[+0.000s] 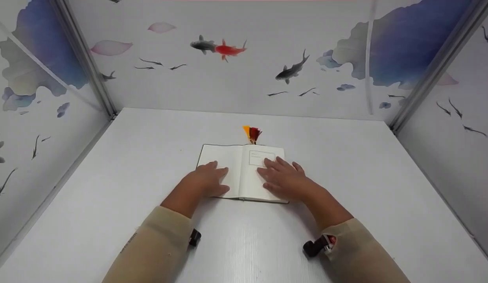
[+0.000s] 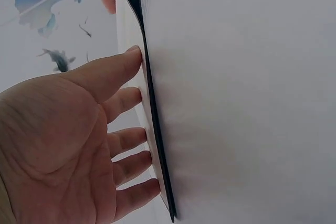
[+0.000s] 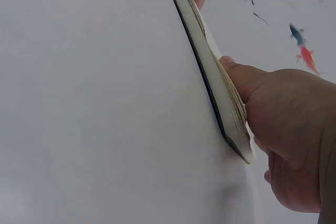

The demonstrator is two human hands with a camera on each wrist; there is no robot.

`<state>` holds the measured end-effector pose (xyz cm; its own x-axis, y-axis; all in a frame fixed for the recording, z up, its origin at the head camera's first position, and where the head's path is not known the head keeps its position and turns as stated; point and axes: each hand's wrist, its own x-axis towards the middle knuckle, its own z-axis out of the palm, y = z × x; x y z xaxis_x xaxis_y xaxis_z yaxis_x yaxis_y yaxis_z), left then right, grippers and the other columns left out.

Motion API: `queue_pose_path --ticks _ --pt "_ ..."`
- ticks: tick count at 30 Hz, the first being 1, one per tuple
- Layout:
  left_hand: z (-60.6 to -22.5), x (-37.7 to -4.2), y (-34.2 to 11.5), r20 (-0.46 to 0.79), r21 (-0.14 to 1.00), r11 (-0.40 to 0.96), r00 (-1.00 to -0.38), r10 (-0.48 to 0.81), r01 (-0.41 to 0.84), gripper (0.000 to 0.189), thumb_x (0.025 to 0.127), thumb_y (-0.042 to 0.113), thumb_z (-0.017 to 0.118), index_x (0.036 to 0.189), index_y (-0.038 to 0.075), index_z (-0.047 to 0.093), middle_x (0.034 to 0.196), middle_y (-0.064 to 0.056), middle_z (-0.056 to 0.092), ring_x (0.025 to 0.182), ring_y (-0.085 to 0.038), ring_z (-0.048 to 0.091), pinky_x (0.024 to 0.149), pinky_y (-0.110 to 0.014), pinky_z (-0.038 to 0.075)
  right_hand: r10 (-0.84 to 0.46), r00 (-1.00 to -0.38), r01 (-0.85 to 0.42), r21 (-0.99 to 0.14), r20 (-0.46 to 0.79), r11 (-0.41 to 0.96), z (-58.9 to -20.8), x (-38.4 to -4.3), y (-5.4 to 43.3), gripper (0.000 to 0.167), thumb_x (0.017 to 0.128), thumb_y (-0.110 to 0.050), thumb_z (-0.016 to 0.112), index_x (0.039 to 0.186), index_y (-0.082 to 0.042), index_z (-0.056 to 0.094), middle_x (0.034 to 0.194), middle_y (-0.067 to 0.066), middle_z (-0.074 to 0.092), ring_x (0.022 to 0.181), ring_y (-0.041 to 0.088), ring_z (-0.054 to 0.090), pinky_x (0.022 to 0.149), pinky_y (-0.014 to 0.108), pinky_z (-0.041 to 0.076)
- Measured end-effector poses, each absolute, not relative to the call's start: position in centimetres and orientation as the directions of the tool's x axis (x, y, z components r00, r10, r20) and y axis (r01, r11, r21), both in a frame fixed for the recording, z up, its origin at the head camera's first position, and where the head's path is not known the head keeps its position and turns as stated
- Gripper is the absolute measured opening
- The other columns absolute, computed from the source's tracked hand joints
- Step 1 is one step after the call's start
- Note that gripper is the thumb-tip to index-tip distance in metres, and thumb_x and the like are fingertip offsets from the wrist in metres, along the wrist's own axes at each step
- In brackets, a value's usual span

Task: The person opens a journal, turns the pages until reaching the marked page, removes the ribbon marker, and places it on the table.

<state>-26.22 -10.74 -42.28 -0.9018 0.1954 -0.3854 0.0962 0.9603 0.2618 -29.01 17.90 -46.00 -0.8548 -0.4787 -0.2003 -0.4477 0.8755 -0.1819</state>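
A dark-covered notebook (image 1: 249,186) lies open on the white table, its pages cream and mostly blank, with a printed box on the right page. My left hand (image 1: 207,179) rests on the left page, fingers spread. On the right page lies my right hand (image 1: 285,179), its fingertips partly over the box. The left wrist view shows the left hand (image 2: 63,145) with fingertips against the page above the thin cover edge (image 2: 152,98). In the right wrist view, the right hand (image 3: 289,124) presses the thicker page block (image 3: 215,72).
Beyond the notebook's top edge, a yellow and dark red tassel (image 1: 253,134) lies on the table (image 1: 244,239). White panels (image 1: 244,86) painted with fish and petals enclose the back and sides. Dark wrist devices (image 1: 316,247) sit by the sleeves.
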Motion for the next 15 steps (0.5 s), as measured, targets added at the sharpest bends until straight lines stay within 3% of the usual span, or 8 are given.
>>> queue_pose_path --ticks 5,15 --pt "-42.2 -26.3 -10.8 -0.391 0.265 0.959 -0.898 0.201 0.099 0.072 0.107 0.045 0.062 0.170 0.025 0.034 0.181 -0.011 0.018 0.169 -0.037 0.017 0.135 -0.058 0.023 -0.492 -0.843 -0.456 -0.198 -0.218 0.868 -45.7 -28.9 18.0 0.057 0.112 -0.052 0.046 0.167 -0.047 0.031 0.180 -0.013 0.022 0.171 0.025 0.013 0.133 0.070 0.007" --pt "-42.2 -26.0 -10.7 -0.384 0.290 0.953 -0.902 0.199 0.087 0.073 0.107 0.045 0.062 0.170 0.024 0.033 0.182 -0.011 0.017 0.169 -0.035 0.015 0.136 -0.057 0.021 -0.481 -0.816 -0.412 -0.261 -0.320 0.873 -44.7 -29.1 18.9 0.066 0.109 -0.050 0.056 0.169 -0.040 0.030 0.180 -0.013 0.019 0.171 0.025 0.010 0.136 0.062 0.012"
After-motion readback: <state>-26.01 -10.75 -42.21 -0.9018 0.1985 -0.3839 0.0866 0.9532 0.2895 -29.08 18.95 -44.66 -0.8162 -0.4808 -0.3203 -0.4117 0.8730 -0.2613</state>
